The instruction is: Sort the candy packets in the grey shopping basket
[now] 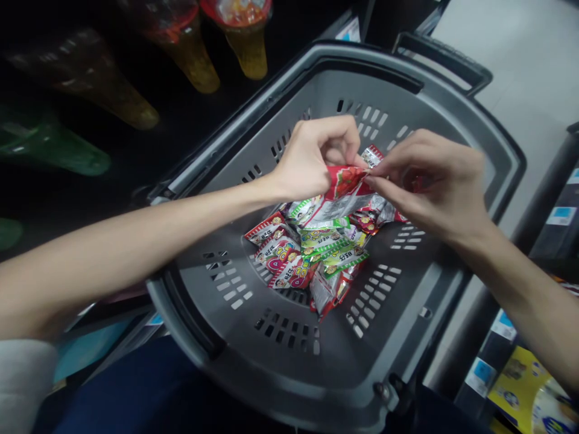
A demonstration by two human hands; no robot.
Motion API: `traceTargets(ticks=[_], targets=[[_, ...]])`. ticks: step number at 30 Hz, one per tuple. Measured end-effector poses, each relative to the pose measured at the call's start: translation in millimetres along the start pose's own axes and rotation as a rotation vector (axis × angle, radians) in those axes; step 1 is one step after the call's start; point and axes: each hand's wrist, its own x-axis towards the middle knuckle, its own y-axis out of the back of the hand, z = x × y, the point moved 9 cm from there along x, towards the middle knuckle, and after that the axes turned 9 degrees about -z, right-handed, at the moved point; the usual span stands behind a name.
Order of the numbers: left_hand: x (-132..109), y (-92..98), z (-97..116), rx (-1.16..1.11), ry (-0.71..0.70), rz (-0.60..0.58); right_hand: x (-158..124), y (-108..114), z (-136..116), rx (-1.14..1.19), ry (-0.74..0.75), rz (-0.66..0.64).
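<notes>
Above the grey shopping basket [280, 361] my two hands meet at a red candy packet [346, 181] with an orange-red fruit picture. My left hand [316, 150] has its fingers curled and pinches the packet near its upper edge. Thumb and forefinger of my right hand [429, 181] close on the packet's right corner, close to the left fingertips. Below them, several small wrapped candies lie on the basket floor: red-edged packets [278, 250] on the left and green-striped packets [328, 244] in the middle. The lower part of the held packet overlaps the pile, so its end is hard to make out.
Clear cups with yellow bases [246, 48] and a green one [58, 144] stand on the dark shelf at left. The basket's black handle [446, 63] sticks out at the far right. Price labels [482, 371] and a yellow package [520, 386] are at lower right.
</notes>
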Motion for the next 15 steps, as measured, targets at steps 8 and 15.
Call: traceTargets(ticks=[8, 15], targets=[[5.0, -8.7, 1.2, -0.174, 0.032, -0.081, -2.4, -7.7, -7.6, -0.099, 0.077, -0.040], [8.7, -8.5, 3.6, -0.130, 0.026, -0.217, -3.3, -7.6, -10.3, -0.180, 0.151, 0.020]])
